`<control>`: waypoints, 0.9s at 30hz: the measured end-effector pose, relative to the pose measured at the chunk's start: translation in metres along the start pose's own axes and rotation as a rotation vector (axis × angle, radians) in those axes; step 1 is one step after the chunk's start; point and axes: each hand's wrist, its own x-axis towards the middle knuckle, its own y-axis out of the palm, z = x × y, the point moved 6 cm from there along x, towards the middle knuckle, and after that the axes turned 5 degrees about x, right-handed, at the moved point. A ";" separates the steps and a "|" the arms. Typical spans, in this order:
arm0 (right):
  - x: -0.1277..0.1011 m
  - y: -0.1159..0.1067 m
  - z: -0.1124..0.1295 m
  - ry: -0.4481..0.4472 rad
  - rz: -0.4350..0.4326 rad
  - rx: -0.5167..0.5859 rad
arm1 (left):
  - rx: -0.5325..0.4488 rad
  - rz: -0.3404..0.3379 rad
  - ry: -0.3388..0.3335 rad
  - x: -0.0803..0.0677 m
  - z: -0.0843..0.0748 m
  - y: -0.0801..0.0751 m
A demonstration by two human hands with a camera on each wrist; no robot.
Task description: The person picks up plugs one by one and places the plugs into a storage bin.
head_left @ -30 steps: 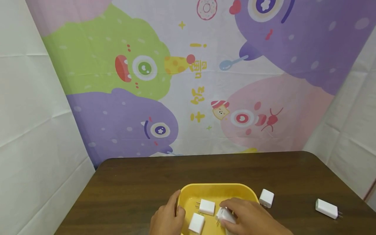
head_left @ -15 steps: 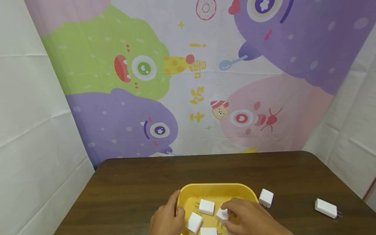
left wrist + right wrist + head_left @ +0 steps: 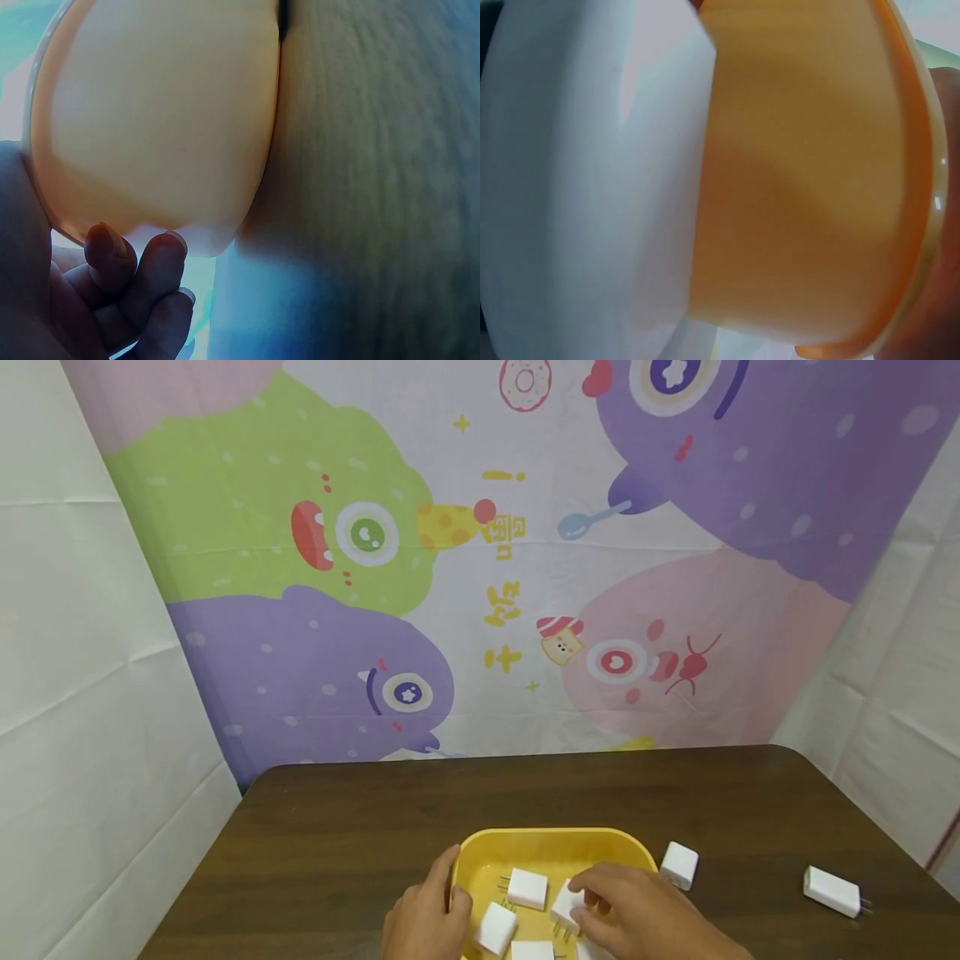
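Probably light, stiff and slightly slippery, this white charger (image 3: 564,908) sits in the yellow tray (image 3: 555,832), right hand (image 3: 641,903) pinching it, left hand (image 3: 427,912) gripping the tray; best held clear of its prongs (image 3: 558,929)

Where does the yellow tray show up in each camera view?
Head: yellow tray, bottom, just right of centre.
Left wrist: yellow tray, upper left, looking orange.
Right wrist: yellow tray, mostly right half, also orange.
Landmark shared by head and left wrist: left hand at its side.
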 end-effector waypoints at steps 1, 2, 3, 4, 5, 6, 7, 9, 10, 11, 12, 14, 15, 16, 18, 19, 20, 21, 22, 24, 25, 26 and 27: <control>0.000 -0.001 0.000 0.005 -0.004 -0.003 | 0.001 -0.001 0.000 0.000 0.000 0.000; 0.000 -0.002 0.000 0.007 -0.007 -0.008 | 0.001 -0.002 0.001 0.000 0.000 0.000; -0.001 -0.003 0.000 0.014 -0.007 -0.008 | 0.001 -0.003 0.001 0.000 0.000 0.000; -0.001 -0.003 -0.001 0.030 -0.001 -0.003 | 0.002 -0.003 0.001 0.000 -0.001 0.000; -0.001 -0.004 -0.001 0.039 0.000 -0.002 | 0.002 -0.004 0.001 0.000 -0.001 0.000; -0.002 -0.005 -0.001 0.042 -0.005 -0.002 | 0.003 -0.005 0.002 0.000 -0.001 0.000; -0.002 -0.006 -0.001 0.042 -0.009 0.000 | 0.003 -0.004 0.001 0.000 -0.001 0.000; -0.004 -0.009 -0.001 0.041 -0.026 0.003 | 0.001 0.000 0.000 0.000 -0.001 0.000; -0.004 -0.010 0.000 0.033 -0.037 0.002 | 0.000 0.000 0.000 0.000 -0.001 0.000; -0.005 -0.012 0.001 0.015 -0.052 -0.002 | 0.000 0.002 -0.001 0.000 -0.001 0.000; -0.006 -0.013 0.002 -0.001 -0.071 -0.006 | -0.001 0.002 -0.002 0.000 -0.001 0.000; -0.007 -0.016 0.002 -0.024 -0.098 -0.009 | -0.002 0.003 -0.003 0.000 -0.001 0.000; -0.008 -0.017 0.002 -0.040 -0.113 -0.013 | -0.001 0.001 -0.004 0.000 -0.001 0.000; -0.009 -0.018 0.003 -0.055 -0.128 -0.021 | 0.001 -0.001 -0.004 0.000 -0.001 0.000; -0.011 -0.020 0.003 -0.077 -0.157 -0.042 | 0.002 -0.005 -0.003 0.000 -0.001 0.000; -0.012 -0.021 0.003 -0.078 -0.162 -0.048 | 0.003 -0.008 -0.002 0.000 -0.001 0.000; -0.012 -0.023 0.003 -0.082 -0.171 -0.055 | 0.005 -0.011 0.000 0.000 -0.001 0.000; -0.013 -0.024 0.003 -0.080 -0.178 -0.066 | 0.005 -0.012 0.000 0.000 -0.001 0.000; -0.013 -0.025 0.003 -0.082 -0.186 -0.074 | 0.006 -0.014 0.001 0.000 0.000 0.000; -0.014 -0.027 0.003 -0.078 -0.191 -0.082 | 0.005 -0.015 0.001 0.000 0.000 0.000; -0.014 -0.029 0.004 -0.080 -0.199 -0.088 | 0.004 -0.015 0.001 0.000 0.000 0.000; -0.015 -0.030 0.004 -0.085 -0.210 -0.096 | 0.004 -0.012 0.000 0.000 0.000 0.000; -0.015 -0.031 0.004 -0.092 -0.220 -0.105 | 0.004 -0.011 -0.001 0.000 0.000 0.000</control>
